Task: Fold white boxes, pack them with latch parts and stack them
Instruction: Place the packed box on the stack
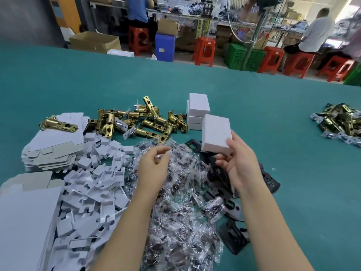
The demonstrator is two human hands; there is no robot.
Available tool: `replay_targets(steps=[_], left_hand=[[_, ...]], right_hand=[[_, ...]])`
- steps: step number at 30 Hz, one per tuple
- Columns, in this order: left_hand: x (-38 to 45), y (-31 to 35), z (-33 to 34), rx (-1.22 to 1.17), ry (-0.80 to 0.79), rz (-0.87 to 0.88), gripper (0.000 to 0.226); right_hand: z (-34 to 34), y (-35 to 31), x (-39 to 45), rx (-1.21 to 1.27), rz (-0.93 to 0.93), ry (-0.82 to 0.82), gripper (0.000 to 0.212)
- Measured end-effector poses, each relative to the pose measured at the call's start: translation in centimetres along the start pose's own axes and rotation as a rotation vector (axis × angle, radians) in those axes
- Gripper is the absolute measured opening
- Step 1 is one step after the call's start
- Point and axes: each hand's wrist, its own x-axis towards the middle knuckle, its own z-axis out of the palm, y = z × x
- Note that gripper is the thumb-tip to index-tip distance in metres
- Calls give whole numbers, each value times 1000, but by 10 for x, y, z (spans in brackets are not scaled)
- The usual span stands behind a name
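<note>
Teal table (254, 98) filled foreground. Red stools (204, 50) lined far edge, 12 to 2 o'clock. Green crate (237, 55) beside fan pole (254, 38). Open cardboard carton (95, 43) at 11 o'clock; blue bin (165, 46) at 12.

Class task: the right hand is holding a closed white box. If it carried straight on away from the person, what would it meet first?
Probably the stack of white boxes just beyond the held white box in the right hand; depth is uncertain.

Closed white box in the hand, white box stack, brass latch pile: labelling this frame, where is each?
Closed white cardboard box (215, 132): head view, top face.
Stack of white boxes (198, 104): head view, top box.
Brass latch pile (140, 122): head view, middle.
</note>
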Motion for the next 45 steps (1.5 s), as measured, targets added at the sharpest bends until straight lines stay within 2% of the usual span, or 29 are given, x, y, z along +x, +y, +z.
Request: replay_targets(steps=[7,12,17,30,37,45], left_hand=[[1,-1,0,76,-63,64,18],[5,-5,0,88,-67,57,16],[7,-8,0,66,-103,59,18],[6,-7,0,57,-120,51,18],[7,-8,1,61,-124,50,18],[8,-9,2,62,-129,52,19]], right_hand=[[75,-55,102,-144,-59,56,27],[92,-58,152,-361,-51,135,48],[81,-39,164,-522,-75,149,47],[83,-35,168,-591,-48,55,48],[101,-41,167,-314,90,142,44],[101,-42,153,-338,41,133,50]])
